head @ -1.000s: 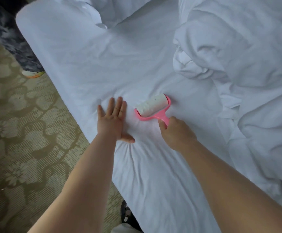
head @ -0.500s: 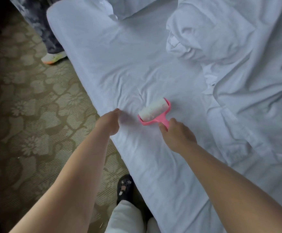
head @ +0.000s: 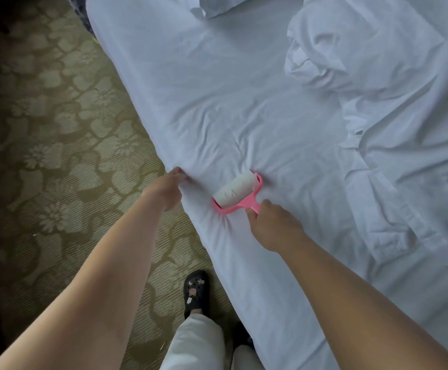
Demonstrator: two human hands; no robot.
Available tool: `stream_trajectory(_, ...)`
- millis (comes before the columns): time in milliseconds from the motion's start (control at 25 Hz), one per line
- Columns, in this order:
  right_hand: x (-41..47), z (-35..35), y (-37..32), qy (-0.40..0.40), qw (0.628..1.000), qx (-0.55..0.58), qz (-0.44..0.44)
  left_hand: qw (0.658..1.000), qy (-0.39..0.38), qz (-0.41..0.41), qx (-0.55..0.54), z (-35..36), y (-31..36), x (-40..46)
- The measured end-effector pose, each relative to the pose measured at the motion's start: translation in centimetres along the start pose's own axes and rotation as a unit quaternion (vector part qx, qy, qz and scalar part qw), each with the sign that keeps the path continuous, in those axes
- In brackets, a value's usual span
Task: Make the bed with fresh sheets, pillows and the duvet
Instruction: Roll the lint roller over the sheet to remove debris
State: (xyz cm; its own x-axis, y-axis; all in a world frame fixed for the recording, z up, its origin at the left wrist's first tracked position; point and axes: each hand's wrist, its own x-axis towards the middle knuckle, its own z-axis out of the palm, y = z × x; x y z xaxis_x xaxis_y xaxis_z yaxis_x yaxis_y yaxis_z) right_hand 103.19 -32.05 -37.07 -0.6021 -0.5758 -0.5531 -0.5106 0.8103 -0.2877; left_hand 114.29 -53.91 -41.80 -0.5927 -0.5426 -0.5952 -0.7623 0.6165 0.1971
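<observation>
A white fitted sheet (head: pixel 217 89) covers the mattress, with wrinkles near its left edge. A pink lint roller (head: pixel 237 192) with a white sticky roll lies on the sheet close to that edge. My right hand (head: pixel 272 225) grips its pink handle. My left hand (head: pixel 168 186) is at the bed's edge, fingers curled over the sheet and pulling it taut beside the roller. A crumpled white duvet (head: pixel 390 84) is bunched on the right side of the bed. A pillow corner (head: pixel 217 5) shows at the top.
Patterned green-brown carpet (head: pixel 57 156) runs along the bed's left side. My foot in a black clog (head: pixel 196 292) stands by the bed, with my light trouser legs below it. A dark shape sits at the far top-left bed corner.
My left hand left the sheet's top, where it lay flat, and moved to the bed's edge, curling over the sheet. The view shifted along the bed; the other person's shoe passed out of sight.
</observation>
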Motion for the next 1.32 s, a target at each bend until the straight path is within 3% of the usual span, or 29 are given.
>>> stream_trajectory(360,8.4,-1.9,-8.7,0.003,1.0,0.017,-0.001,1.0,0.003,0.009,-0.014,-5.2,-3.7,5.5)
stream_trajectory(720,17.5,-3.6,-16.7,0.015,0.998,0.054,0.0,0.997,0.071,0.0,-0.013,-8.7,-7.5,12.7)
stream_trajectory(960,19.4,-3.9,-18.2,0.012,0.998,0.059,-0.004,0.992,0.059,0.002,-0.11,-8.4,-7.7,13.8)
stream_trajectory(1080,19.2,-4.0,-18.5,0.011,0.998,0.059,-0.007,0.997,0.022,-0.004,-0.07,-9.0,-8.3,13.8)
stream_trajectory(1320,16.8,-3.6,-16.7,0.011,0.998,0.059,-0.004,0.996,0.026,-0.031,0.08,-9.8,-6.8,11.9)
